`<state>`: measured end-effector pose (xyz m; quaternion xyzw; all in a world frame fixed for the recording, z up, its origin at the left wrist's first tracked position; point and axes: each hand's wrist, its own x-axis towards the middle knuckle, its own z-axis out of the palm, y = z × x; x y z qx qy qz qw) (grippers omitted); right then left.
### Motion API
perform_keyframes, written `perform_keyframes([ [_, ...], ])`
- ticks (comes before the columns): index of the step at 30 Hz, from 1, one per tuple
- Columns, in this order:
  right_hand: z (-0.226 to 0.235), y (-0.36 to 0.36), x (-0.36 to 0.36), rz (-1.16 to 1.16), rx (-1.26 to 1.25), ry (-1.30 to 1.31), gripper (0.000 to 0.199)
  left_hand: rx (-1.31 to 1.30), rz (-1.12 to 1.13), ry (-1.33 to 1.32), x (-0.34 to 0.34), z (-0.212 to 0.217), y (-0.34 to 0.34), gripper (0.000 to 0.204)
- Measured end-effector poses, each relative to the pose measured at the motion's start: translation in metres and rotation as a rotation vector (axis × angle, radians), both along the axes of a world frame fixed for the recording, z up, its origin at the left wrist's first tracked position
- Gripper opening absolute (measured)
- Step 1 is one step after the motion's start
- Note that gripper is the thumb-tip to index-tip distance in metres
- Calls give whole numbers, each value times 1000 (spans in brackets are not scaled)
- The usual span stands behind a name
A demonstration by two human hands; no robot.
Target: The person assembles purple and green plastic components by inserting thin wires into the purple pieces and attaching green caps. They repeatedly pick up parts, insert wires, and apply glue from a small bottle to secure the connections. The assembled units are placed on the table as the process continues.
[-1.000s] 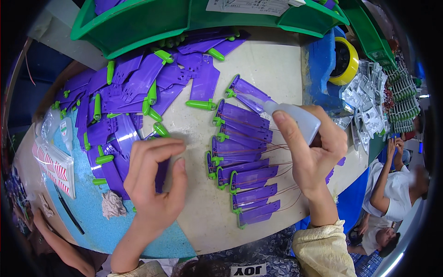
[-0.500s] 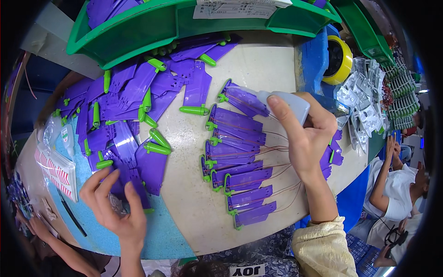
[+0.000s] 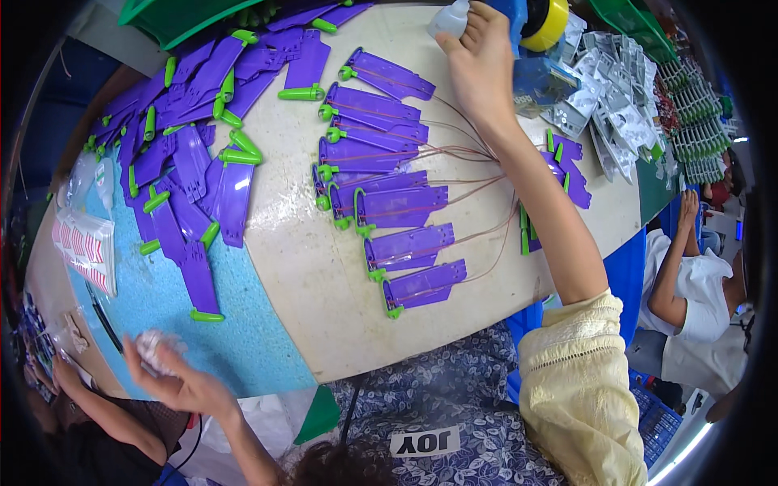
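Purple plastic blades [image 3: 397, 206] with thin wires lie in a row on the bench [image 3: 324, 283]; right hand [image 3: 480, 61] closes on a white bottle [image 3: 448, 18], left hand [image 3: 174, 377] pinches crumpled wadding [image 3: 154, 348]. A dragging sleeve could snag wires.

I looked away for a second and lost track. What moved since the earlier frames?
The left hand left the purple parts, dropped to the table's near-left edge and now grips a crumpled white wad. The right hand carried the white bottle to the far edge. The wired purple row lies unchanged.
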<state>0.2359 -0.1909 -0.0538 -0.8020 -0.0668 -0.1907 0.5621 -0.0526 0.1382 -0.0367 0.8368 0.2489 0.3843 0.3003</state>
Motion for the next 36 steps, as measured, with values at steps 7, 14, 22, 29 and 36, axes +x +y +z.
perform_keyframes([
  [7,93,22,-213,468,61,286,49,-850,-735,-174,10,31,-132,28],
  [14,79,-29,-225,433,-376,146,24,-56,-946,122,38,26,-133,22],
  [22,53,-3,-184,608,-688,-74,22,147,-1057,220,85,-3,-115,19],
  [29,76,-28,-177,464,-682,53,13,169,-1075,196,83,-7,-110,20],
  [36,102,55,-177,452,121,16,31,-86,-933,57,14,4,-150,32],
])
